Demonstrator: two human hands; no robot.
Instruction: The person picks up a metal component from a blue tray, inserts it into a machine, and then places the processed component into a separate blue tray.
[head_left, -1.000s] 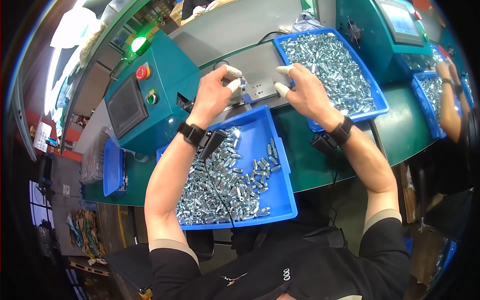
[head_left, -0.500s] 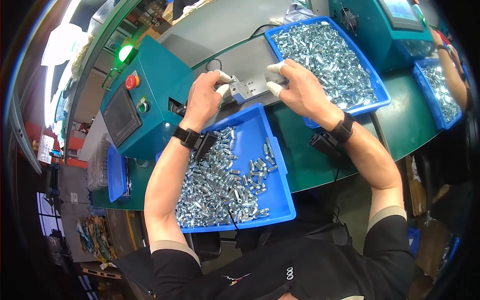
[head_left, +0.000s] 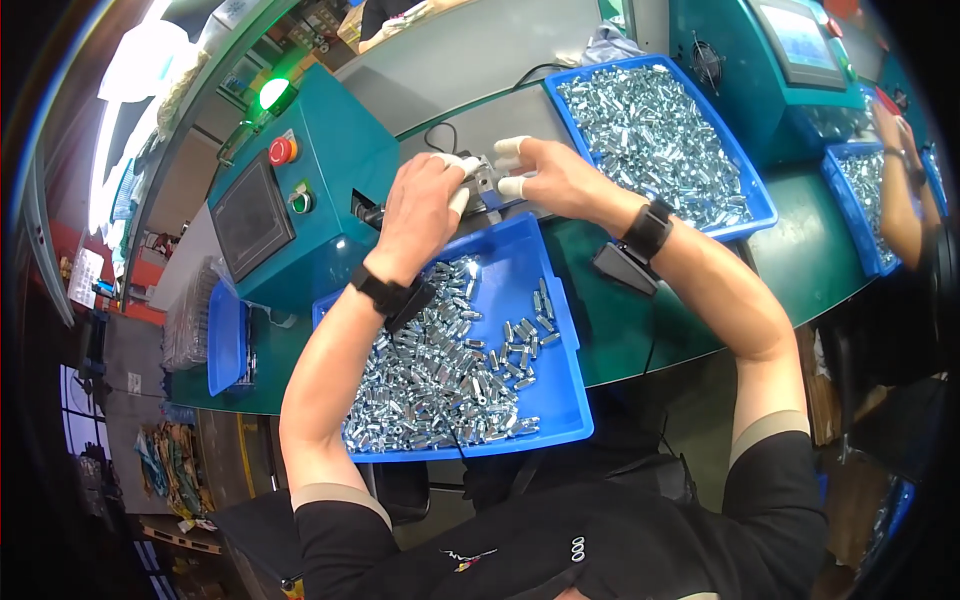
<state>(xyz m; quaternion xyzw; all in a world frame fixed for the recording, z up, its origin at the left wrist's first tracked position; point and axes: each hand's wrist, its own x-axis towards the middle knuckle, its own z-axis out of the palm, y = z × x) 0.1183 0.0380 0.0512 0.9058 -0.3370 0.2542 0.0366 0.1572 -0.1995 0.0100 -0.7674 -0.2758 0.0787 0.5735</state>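
Observation:
A small grey metal fixture block stands on the bench beside the teal machine. My left hand, with pale finger cots, is closed at the block's left end; whatever lies between its fingertips is hidden. On the block's other side is my right hand, thumb and fingers apart, the capped tips close to the metal. Nothing shows in its grasp. Below my hands a blue tray holds many shiny metal hex standoffs, with a few lying apart on its right side.
A second blue tray full of similar parts stands at the back right. The teal machine carries a dark screen, a red stop button and a lit green lamp. A co-worker's arm shows at the far right.
My left fingers have come further over the block's end. My right hand has moved left, closer to the block, its fingers still apart. The view has shifted slightly.

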